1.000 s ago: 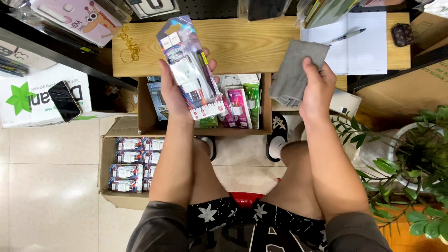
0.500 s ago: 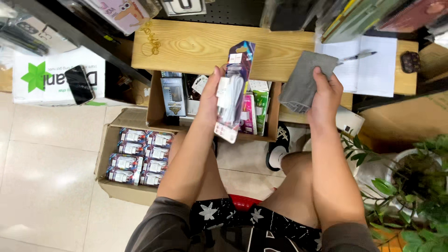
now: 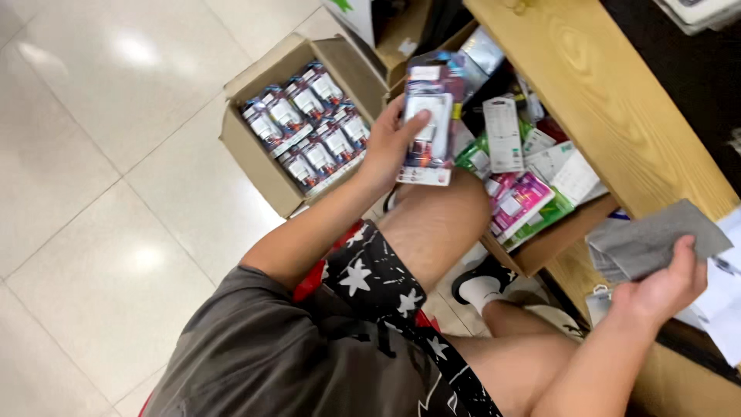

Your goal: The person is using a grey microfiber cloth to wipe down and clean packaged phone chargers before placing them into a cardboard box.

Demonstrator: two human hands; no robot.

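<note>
My left hand (image 3: 390, 143) grips a blister pack (image 3: 428, 120) holding a white plug-like item on a dark card, held over my left knee. It hovers between a cardboard box (image 3: 258, 166) of matching packs on the floor and a wooden crate (image 3: 540, 247) of mixed packets. My right hand (image 3: 664, 289) holds a folded grey cloth (image 3: 652, 239) near the edge of the wooden table (image 3: 610, 100), at the lower right.
The floor is glossy white tile (image 3: 116, 193). The cardboard box holds several rows of red and blue packs (image 3: 309, 116). Pink and green packets (image 3: 525, 205) fill the crate. White paper (image 3: 722, 301) lies on the table by the cloth. My foot in a black shoe (image 3: 482, 286) rests under the crate.
The view has swung left and tilted. My left hand has lowered the blister pack toward the cardboard box. My right hand still holds the grey cloth.
</note>
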